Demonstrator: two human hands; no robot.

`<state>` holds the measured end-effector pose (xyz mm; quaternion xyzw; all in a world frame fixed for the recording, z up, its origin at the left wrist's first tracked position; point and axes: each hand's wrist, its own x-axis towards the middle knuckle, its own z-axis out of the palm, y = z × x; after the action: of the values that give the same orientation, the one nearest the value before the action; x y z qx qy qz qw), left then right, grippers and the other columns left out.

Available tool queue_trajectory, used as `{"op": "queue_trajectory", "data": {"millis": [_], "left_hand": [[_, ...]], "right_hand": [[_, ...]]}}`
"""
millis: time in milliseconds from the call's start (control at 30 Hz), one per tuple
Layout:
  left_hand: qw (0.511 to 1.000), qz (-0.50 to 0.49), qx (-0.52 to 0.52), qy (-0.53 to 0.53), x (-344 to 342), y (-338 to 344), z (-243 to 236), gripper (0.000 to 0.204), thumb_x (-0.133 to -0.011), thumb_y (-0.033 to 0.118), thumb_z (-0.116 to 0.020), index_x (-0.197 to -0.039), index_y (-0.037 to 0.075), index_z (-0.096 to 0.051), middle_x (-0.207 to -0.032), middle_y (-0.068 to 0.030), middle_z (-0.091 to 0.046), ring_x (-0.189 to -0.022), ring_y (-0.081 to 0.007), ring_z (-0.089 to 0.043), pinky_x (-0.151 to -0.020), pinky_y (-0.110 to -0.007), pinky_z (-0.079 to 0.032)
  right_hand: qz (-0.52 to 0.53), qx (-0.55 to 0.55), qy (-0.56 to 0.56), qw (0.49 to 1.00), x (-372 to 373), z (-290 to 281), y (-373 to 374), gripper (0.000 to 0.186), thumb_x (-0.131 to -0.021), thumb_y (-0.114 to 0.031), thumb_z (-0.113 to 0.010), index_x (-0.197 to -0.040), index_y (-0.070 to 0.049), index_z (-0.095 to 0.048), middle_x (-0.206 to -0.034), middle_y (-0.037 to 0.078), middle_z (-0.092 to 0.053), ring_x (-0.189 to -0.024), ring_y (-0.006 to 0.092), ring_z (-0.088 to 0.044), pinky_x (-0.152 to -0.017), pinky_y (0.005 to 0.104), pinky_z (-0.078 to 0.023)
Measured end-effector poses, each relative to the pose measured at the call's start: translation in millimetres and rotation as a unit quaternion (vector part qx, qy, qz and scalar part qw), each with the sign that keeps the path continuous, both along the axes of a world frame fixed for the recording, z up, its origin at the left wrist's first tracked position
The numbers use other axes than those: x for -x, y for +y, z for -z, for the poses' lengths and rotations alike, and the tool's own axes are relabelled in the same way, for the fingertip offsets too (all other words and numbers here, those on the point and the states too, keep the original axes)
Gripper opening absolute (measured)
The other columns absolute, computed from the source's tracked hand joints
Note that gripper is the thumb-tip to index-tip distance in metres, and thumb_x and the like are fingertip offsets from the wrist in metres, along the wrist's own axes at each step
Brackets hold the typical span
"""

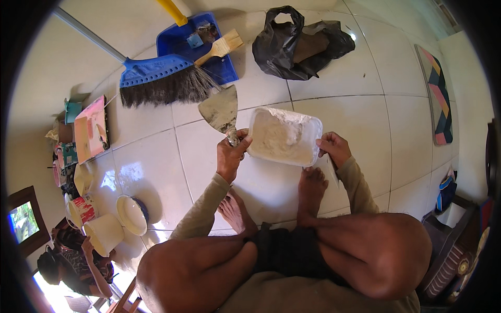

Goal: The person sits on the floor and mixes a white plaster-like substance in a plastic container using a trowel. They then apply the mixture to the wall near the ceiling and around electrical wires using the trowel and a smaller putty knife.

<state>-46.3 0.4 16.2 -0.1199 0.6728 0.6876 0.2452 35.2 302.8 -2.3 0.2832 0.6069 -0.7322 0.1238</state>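
Holding the plastic tub (281,157) above the tiled floor (352,112), the left hand (230,158) is grasping its left rim and a putty knife (221,111) while the right hand (335,148) is pinching its right rim, suiting a probably light, flexible build, and a broom (158,69) and dustpan (226,72) are crowding the knife.

I run one view here: left fisheye of a head-worn, side-by-side pair, shooting from above. Faces steeply down over the knees (389,255) to the tiled floor (355,120), feet (311,188) included. Near range: left hand (229,156) and right hand (336,147) sit around mid-view. Very wide, so walls (68,68) curve in at the edges. Upright, not mirrored.
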Motion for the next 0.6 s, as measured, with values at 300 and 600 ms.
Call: {"op": "queue_trajectory", "data": {"millis": [300,600], "left_hand": [[0.998,0.047,0.038,-0.023,15.1,-1.0,-5.1,0.035,-0.082,0.018,-0.071,-0.110,0.001,-0.061,-0.079,0.0049,-0.054,-0.063,-0.0033,-0.046,-0.051,-0.020,-0.035],[0.995,0.042,0.001,-0.087,20.1,-1.6,-12.4,0.031,-0.082,0.019,-0.071,-0.107,0.003,-0.061,-0.078,0.0047,-0.053,-0.062,-0.0037,-0.044,-0.053,-0.021,-0.035]], "right_hand": [[-0.037,-0.028,0.014,0.999,2.6,1.9,3.3,0.027,-0.081,-0.016,-0.074,-0.090,0.000,-0.055,-0.076,0.006,-0.061,-0.066,0.0122,-0.059,-0.062,0.0265,-0.051],[-0.015,0.014,-0.029,0.999,-0.2,12.7,5.2,0.025,-0.080,-0.013,-0.074,-0.086,-0.001,-0.053,-0.075,0.005,-0.059,-0.066,0.0125,-0.059,-0.063,0.0272,-0.052]]}}
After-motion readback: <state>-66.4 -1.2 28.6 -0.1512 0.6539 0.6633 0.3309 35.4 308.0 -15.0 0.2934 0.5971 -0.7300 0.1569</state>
